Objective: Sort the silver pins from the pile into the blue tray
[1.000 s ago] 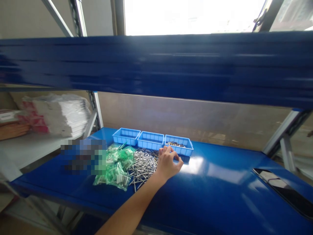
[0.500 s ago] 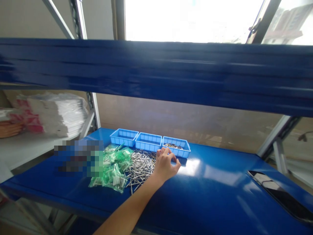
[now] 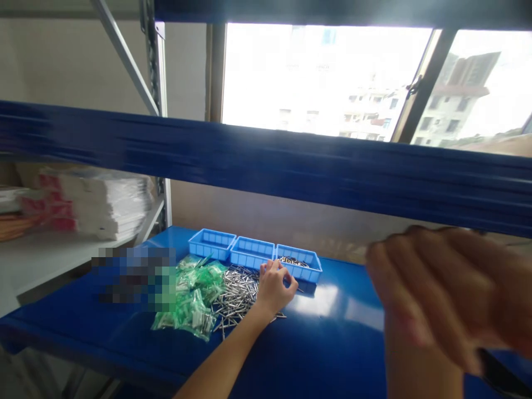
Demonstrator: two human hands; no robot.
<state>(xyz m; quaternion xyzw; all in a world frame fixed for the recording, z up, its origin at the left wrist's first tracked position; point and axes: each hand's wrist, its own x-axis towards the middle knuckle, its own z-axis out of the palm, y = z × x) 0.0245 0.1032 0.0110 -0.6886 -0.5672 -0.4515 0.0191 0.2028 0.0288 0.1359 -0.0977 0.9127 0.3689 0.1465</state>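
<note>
My left hand [image 3: 272, 288] reaches out over the blue shelf board [image 3: 332, 338] and rests at the right edge of a pile of small metal pins [image 3: 236, 291]. Its fingers are curled, thumb towards fingertips; whether they pinch pins is unclear. Just behind it stand three light-blue trays in a row: left tray [image 3: 211, 244], middle tray [image 3: 251, 254], right tray [image 3: 310, 272]. The right tray holds some pins [image 3: 293, 260]. My right hand [image 3: 440, 288] is raised close to the camera at the right, blurred, fingers spread, with nothing seen in it.
Green plastic bags [image 3: 193, 296] lie left of the pins, next to a pixelated patch [image 3: 133, 274]. A blue shelf beam [image 3: 266, 166] crosses the view above. Stacked white packs [image 3: 108, 205] sit on the neighbouring shelf at left. A window lies behind.
My right hand has come up into view at the right. My left hand has drawn back slightly from the right tray's rim to the pile's edge. The camera tilted upward.
</note>
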